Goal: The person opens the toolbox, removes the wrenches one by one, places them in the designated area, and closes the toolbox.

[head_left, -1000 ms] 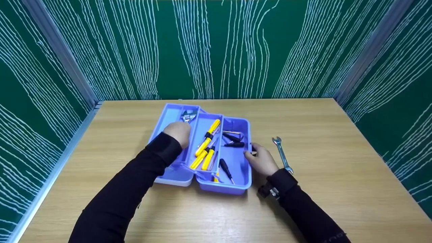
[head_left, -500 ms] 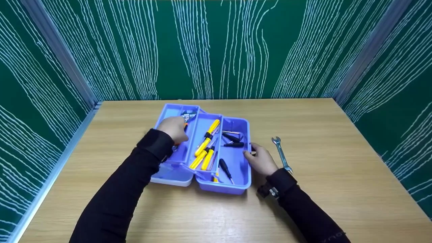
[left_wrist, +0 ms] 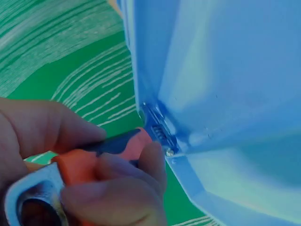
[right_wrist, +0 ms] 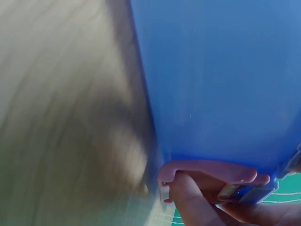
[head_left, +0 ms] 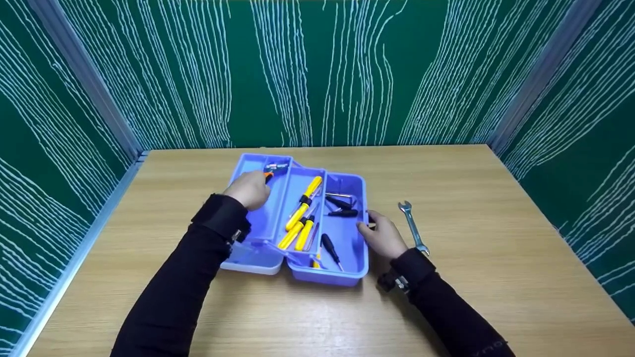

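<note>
My left hand [head_left: 248, 190] grips an adjustable wrench [left_wrist: 80, 165] by its orange and black handle, over the left upper tray of an open purple toolbox [head_left: 327, 278]. In the left wrist view the wrench's metal head, with its worm screw, lies against a corner of the tray; the handle's holed end sticks out below the fingers. At the box's right wall, my right hand [head_left: 386, 237] holds the side, thumb at the rim. The right wrist view shows its fingers curled at a pinkish latch [right_wrist: 211, 170] on the outer wall.
Yellow-handled screwdrivers [head_left: 313, 186] lie in the middle tray. The right compartment holds black-handled screwdrivers [head_left: 329, 245] and a bent metal key. A double open-ended spanner [head_left: 413, 229] lies on the wooden table [head_left: 471, 277] to the right. Green walls with white lines surround the table.
My left hand has drawn back left from deeper in the tray, and the wrench's orange handle has come into view. The right hand has stayed at the box wall.
</note>
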A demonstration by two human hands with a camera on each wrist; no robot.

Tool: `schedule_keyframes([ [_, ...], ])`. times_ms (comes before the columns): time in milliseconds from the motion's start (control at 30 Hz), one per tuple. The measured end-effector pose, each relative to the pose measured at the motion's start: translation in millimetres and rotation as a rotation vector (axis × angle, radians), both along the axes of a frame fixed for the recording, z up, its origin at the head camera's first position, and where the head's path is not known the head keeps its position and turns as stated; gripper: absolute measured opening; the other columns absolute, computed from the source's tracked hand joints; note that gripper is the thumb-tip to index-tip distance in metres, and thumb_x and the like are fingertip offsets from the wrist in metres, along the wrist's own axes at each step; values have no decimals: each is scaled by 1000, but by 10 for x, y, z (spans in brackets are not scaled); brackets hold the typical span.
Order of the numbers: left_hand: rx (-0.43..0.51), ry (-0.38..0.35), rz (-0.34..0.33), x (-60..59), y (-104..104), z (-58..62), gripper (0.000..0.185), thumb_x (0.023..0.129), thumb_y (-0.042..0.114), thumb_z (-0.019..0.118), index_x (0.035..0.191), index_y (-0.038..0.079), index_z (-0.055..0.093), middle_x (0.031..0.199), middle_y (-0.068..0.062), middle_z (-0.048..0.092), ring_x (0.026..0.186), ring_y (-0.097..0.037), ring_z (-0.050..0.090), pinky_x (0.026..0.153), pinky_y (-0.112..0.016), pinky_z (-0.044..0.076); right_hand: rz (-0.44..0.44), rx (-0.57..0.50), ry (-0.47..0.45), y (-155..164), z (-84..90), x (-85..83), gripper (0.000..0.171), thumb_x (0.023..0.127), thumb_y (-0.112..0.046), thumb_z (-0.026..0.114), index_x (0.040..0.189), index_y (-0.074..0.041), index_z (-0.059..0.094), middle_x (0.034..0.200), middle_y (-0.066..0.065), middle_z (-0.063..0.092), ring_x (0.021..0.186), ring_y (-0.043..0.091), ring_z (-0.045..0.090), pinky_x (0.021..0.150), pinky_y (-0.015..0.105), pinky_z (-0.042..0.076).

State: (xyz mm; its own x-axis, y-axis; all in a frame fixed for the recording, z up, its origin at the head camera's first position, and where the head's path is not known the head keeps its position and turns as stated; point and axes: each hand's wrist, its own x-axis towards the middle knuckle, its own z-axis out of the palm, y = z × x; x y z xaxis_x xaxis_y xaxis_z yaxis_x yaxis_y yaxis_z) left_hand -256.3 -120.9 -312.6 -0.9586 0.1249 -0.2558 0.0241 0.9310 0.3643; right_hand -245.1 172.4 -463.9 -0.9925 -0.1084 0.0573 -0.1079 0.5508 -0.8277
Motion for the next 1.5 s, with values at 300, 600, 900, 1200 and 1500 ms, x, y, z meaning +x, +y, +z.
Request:
schedule_keyframes([
  [300,73,-11,-1,61,-77,2,37,99,9,34,128,-9,48,106,-19,58,66,-18,46,53,-23,38,-2,-4,-3,-10,2,7,41,96,-14,56,130,9,55,121,25,64,104,33,66,89,41,56],
  [600,173,204,23,266,-28,-3,44,103,16,35,138,-10,40,111,-24,54,83,-27,54,71,-36,50,15,-54,-81,71,129,36,59,100,-28,54,143,9,39,135,29,54,108,35,65,89,38,56],
  [900,288,410,34,582,285,-238,52,104,14,41,149,-9,29,123,-29,48,79,-27,55,67,-36,52,-31,-206,140,-38,430,146,46,101,-22,54,137,7,50,135,26,57,124,36,56,107,46,45],
  [1200,300,676,-194,842,685,-549,49,99,6,51,140,-16,37,107,-26,55,73,-22,56,65,-32,56,133,-579,-119,-332,622,256,41,104,-20,47,134,7,51,121,23,65,103,20,68,97,38,54],
  [1500,295,670,-223,967,983,-807,48,99,10,52,140,-12,41,107,-20,54,84,-26,58,77,-38,54,157,-722,-233,-447,540,312,28,104,-20,47,113,2,61,94,-2,70,82,10,68,80,24,58],
])
